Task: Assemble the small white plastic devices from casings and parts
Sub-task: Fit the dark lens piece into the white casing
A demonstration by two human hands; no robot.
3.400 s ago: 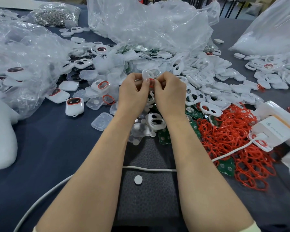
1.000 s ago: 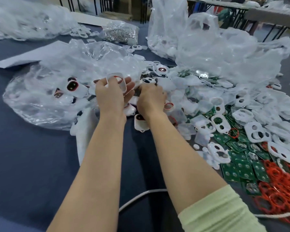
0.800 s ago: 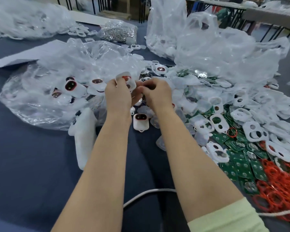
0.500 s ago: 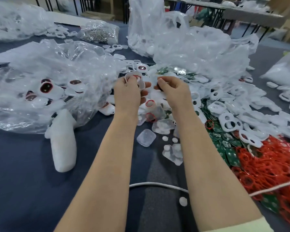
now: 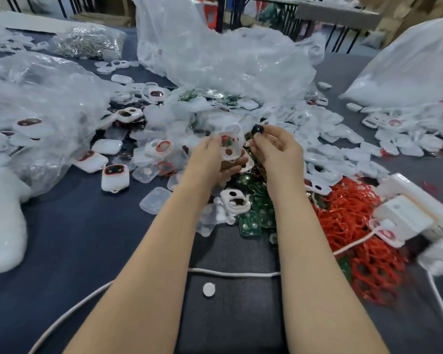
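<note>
Surface: dark blue-grey tabletop [image 5: 69, 238].
Behind: grey table [image 5: 338, 13] on black metal legs [image 5: 337, 38].
Far right: brown cartons [image 5: 409, 8].

— What colours do you get on your feed?
— I read a white casing [image 5: 230, 145] with red and green showing through its openings, and a black round part [image 5: 256, 129].
— And the piles?
— Red rings [image 5: 348, 208], green circuit boards [image 5: 251, 223] with silvery spots, clear bags [image 5: 228, 60]. My view shows the table [image 5: 74, 238] dark blue-grey, the cable [image 5: 230, 273] white, the finished device [image 5: 115, 176] white with a red-edged dark window.
</note>
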